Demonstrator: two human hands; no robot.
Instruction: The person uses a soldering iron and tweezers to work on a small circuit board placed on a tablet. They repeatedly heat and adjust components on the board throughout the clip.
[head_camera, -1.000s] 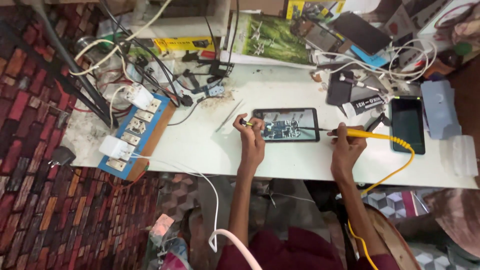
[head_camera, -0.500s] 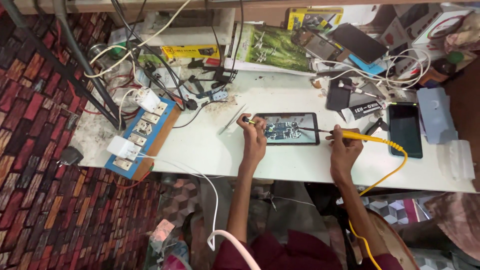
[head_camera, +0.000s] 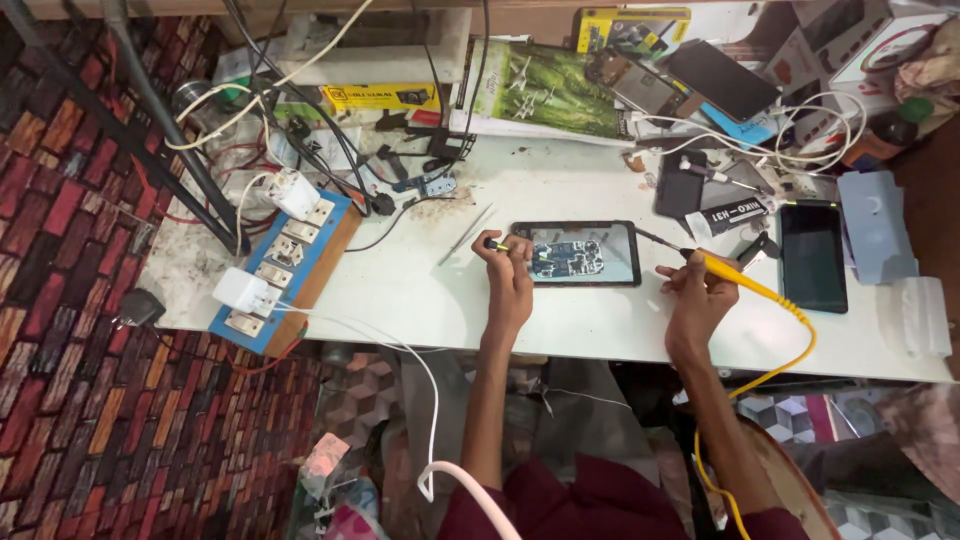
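Opened phone (head_camera: 577, 253) lying flat near the middle of the white counter (head_camera: 560, 330), back off, blue circuit board (head_camera: 567, 257) exposed inside the dark frame. Left hand (head_camera: 510, 275) curled at the phone's left end, fingers pinching a small tool with a yellow-green tip (head_camera: 497, 244) that points toward the board. Right hand (head_camera: 697, 292) just beside the phone's right end, closed pen-fashion around a yellow-handled soldering iron (head_camera: 735, 278), its dark tip angled toward the frame's upper right corner; whether touching or just short, impossible to tell. Yellow cord (head_camera: 790, 345) trailing from the handle over the counter's near edge.

Judged as a thing to handle: light, flat and stiff, yet fragile with the board bared; probably slick on the smooth top and apt to slide under a push. Best held by the outer frame edges, never by the board or its small parts. Iron presumably hot at the metal end, safe only at the yellow grip.

Nearby: a second dark phone (head_camera: 812, 256) lying flat to the right, apart from the work; thin metal tweezers (head_camera: 466, 234) left of the phone; a blue switchboard with white plugs (head_camera: 278, 268) at the left edge; tangled cables and boxes along the back.
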